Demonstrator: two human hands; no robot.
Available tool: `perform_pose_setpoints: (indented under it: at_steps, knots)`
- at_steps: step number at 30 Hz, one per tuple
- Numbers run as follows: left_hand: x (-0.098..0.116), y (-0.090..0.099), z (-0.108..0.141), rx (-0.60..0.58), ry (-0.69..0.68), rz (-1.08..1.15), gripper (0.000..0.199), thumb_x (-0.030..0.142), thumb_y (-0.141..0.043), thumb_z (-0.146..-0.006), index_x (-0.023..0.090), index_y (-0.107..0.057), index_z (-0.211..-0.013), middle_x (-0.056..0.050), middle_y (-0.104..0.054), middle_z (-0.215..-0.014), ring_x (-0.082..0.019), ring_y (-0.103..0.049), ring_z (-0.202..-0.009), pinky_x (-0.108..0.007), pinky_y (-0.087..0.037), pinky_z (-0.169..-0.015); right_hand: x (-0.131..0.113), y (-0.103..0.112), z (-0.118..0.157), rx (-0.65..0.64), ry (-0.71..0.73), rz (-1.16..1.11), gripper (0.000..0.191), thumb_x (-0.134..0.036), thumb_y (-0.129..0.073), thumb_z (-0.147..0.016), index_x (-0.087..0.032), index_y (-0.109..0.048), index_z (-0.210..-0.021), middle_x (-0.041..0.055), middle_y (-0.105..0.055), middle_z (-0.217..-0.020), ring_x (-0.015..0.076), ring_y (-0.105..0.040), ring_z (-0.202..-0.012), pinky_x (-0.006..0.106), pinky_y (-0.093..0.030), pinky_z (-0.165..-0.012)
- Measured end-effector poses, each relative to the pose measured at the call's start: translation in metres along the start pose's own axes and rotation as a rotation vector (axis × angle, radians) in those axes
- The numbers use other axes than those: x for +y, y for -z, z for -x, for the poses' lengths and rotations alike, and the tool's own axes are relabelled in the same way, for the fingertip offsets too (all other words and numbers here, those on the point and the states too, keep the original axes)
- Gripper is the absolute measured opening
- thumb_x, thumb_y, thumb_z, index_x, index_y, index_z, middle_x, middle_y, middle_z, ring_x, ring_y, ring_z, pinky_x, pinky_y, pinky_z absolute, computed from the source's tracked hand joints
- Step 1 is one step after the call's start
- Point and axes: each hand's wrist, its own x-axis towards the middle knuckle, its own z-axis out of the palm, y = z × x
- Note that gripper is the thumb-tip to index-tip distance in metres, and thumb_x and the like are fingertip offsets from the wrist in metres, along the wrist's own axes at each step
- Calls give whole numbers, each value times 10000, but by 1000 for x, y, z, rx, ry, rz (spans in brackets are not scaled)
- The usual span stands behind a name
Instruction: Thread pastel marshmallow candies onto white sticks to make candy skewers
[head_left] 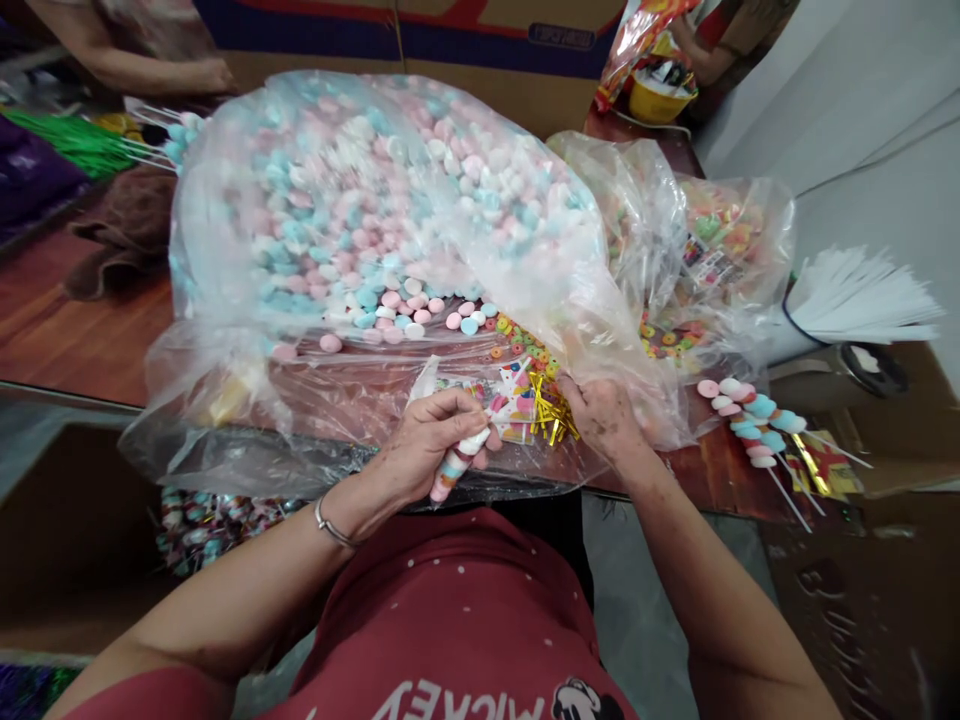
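Observation:
My left hand (431,445) is closed around a marshmallow skewer (454,465) of pink, blue and white pieces, pinching a clear wrapper at its upper end. The skewer tilts, its pink end toward me. My right hand (607,420) is beside a pile of gold twist ties (551,410), its fingers curled at the pile's right edge; whatever is between the fingertips is hidden. Printed wrappers (514,405) lie between my hands. Behind them, a large clear bag (360,190) of pastel marshmallows spills loose pieces onto the table, with small ring candies (529,345) close by.
Finished-looking marshmallow skewers (757,430) lie at the right table edge, near a bundle of white sticks (862,300). Another bag of ring candies (720,235) stands behind. An open cardboard box (67,530) is below left. Other people's arms (150,70) show at the far side.

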Motion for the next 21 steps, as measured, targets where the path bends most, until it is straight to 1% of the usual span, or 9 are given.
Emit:
perform_pose_setpoints:
  at_steps: [2,4,6,8,13,16,18,19,21]
  knots:
    - [-2,-2,-2,-15,7,23,281,357,-761,-730,155,-565,-717,-33,-710,-651,-104,-558,-356,-139,-344,-211,4,-4,-3,39,-32,-42,458,-290,-340,-954,-122,-758,-872,148,-733,-770,229,-635,-718,311,-382,-644]
    - [-3,-3,-4,-21,9,34,279,348,-766,-725,159,-562,-717,-33,-708,-651,-107,-571,-372,-134,-345,-215,7,-7,-5,66,-54,-49,522,-329,-299,-971,-124,-756,-824,142,-717,-706,224,-628,-695,306,-386,-628]
    - [-4,-3,-5,-26,2,37,276,346,-767,-726,162,-561,-720,-34,-709,-657,-114,-581,-388,-138,-348,-214,8,-8,-6,82,-63,-55,544,-349,-284,-979,-128,-753,-814,137,-710,-685,220,-626,-695,299,-383,-618]
    - [-5,-3,-6,-31,-12,38,275,351,-763,-730,164,-563,-726,-33,-708,-660,-118,-575,-386,-148,-348,-207,8,-8,-5,88,-71,-61,530,-354,-295,-982,-135,-750,-822,134,-716,-708,212,-626,-703,291,-378,-621]
    - [-6,-4,-7,-25,-23,30,280,355,-774,-721,160,-572,-725,-33,-707,-662,-127,-579,-390,-161,-359,-203,0,-5,-3,33,-14,-7,390,-354,-393,-958,-163,-733,-971,109,-735,-865,196,-628,-739,280,-370,-641]
    - [-6,-5,-5,-37,-16,14,283,362,-771,-727,148,-585,-720,-27,-698,-635,-98,-524,-325,-154,-348,-204,-5,-5,-3,26,18,31,339,-287,-411,-946,-185,-708,-1074,105,-736,-953,205,-633,-761,284,-361,-631]
    - [-6,-5,-4,-39,-15,16,288,363,-774,-726,144,-588,-717,-21,-693,-621,-88,-507,-308,-149,-341,-204,-8,-5,-3,36,24,20,345,-256,-411,-947,-195,-688,-1143,106,-734,-1020,208,-641,-798,283,-353,-638]
    - [-5,-5,-4,-34,-18,27,291,361,-780,-719,146,-585,-715,-20,-693,-622,-95,-521,-321,-150,-343,-204,-9,-4,-3,47,10,6,361,-260,-398,-957,-194,-676,-1177,107,-735,-1025,207,-644,-806,281,-350,-641]
    - [-5,-6,-4,-14,-25,62,300,351,-798,-697,152,-574,-715,-20,-696,-631,-121,-577,-380,-151,-358,-210,-11,-4,-4,76,-47,-25,404,-287,-348,-986,-187,-646,-1239,103,-745,-968,201,-650,-781,277,-346,-637]
